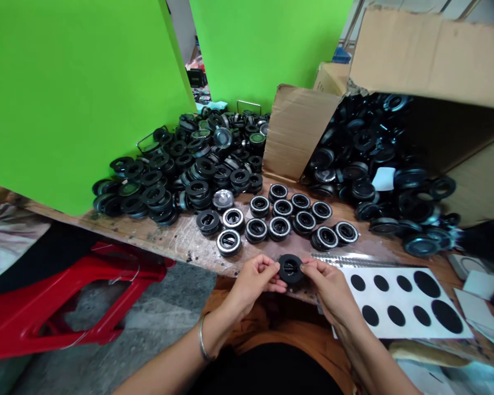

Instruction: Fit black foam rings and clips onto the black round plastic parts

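Note:
Between my two hands is a round black part with a foam-like ring (286, 276) on top and a dark slotted centre. My left hand (258, 278) pinches its left edge with thumb and fingers. On the opposite edge, my right hand (325, 282) grips it with the thumb on top. Just beyond it stand several round black parts with pale, silvery rings (279, 227), set in loose rows. One similar part with a black ring (208, 221) sits at their left. A white sheet with black round stickers (395, 296) lies beside my right hand.
A large heap of round black parts (197, 164) covers the back left of the wooden table (164, 241). An open cardboard box (300, 129) at right spills more of them. Green panels (78, 99) rise behind; a red stool (66, 302) stands at lower left.

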`<state>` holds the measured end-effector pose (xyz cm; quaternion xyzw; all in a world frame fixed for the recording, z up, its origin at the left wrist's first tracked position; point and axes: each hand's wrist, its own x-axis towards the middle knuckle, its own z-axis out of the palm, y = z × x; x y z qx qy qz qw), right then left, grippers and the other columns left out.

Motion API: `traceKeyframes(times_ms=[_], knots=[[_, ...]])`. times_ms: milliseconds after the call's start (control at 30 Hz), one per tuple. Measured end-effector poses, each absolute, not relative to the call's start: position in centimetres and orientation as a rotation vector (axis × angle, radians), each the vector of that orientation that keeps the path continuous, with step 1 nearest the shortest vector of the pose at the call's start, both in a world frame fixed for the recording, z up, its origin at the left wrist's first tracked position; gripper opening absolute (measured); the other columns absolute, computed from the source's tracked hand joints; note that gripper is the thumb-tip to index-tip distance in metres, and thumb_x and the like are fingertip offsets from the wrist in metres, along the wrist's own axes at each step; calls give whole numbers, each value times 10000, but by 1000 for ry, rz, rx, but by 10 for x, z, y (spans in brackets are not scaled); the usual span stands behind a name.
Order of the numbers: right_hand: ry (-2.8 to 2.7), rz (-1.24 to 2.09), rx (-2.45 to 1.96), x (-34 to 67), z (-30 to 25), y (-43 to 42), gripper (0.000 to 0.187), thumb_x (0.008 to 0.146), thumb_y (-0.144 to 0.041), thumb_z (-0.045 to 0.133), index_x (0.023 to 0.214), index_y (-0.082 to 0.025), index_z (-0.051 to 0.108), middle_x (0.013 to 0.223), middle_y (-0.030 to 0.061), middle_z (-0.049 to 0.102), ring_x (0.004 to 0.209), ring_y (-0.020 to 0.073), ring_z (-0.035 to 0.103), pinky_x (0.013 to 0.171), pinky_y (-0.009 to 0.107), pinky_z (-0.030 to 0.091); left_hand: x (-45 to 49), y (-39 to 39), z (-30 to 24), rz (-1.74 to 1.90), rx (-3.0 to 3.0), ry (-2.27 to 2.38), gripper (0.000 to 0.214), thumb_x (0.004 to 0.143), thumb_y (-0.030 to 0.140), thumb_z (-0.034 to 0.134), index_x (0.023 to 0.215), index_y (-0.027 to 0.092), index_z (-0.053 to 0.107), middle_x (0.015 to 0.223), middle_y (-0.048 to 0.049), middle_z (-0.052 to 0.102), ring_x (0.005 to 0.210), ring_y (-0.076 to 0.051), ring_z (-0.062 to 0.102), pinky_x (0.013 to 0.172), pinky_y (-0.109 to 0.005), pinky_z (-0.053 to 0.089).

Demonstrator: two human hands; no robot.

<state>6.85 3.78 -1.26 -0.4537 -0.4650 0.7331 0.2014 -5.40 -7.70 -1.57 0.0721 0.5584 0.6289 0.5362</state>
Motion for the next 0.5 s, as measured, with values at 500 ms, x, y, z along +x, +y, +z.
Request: traceKeyframes(times_ms=[500], knots=[[-1119, 2224, -1088, 73, -6, 38, 187, 608, -303, 817, 702, -173, 721, 945, 34, 650, 861, 162, 555, 803, 265, 441, -44, -77, -24, 1352, 640, 1728, 445, 711, 223, 686, 1137, 218, 559, 751, 47, 457, 550, -106, 570, 469, -215, 500]])
